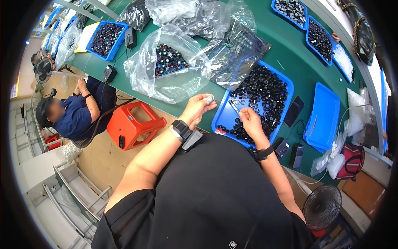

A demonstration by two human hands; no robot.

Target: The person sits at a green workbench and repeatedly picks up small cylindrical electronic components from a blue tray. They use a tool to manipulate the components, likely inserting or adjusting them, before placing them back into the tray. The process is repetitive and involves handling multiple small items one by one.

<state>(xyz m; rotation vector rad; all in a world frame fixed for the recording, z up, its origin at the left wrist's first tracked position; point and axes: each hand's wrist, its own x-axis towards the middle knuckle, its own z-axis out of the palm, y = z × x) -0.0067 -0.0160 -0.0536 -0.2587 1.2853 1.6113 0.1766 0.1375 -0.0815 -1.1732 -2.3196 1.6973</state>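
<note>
Above the near left corner of a blue tray [286, 81], my left hand [195, 110] is closed in a pinch. Something pale and silvery shows at its fingertips, too small to name. My right hand [251, 123] is over the tray, its thumb and fingers pressed together; what they hold, if anything, is hidden. A slim dark strip with light marks [234, 106] reaches toward those fingertips, and I cannot tell whether they touch it. Many small black plastic parts [271, 89] fill the tray's far and right side, with more near its front edge.
Beyond my left hand lies an open clear bag [143, 85] of small dark parts with coloured wires. A phone [294, 111] and stacked blue trays [321, 120] are on the right. An orange-red stool [132, 124] and a seated person [76, 114] are at the left.
</note>
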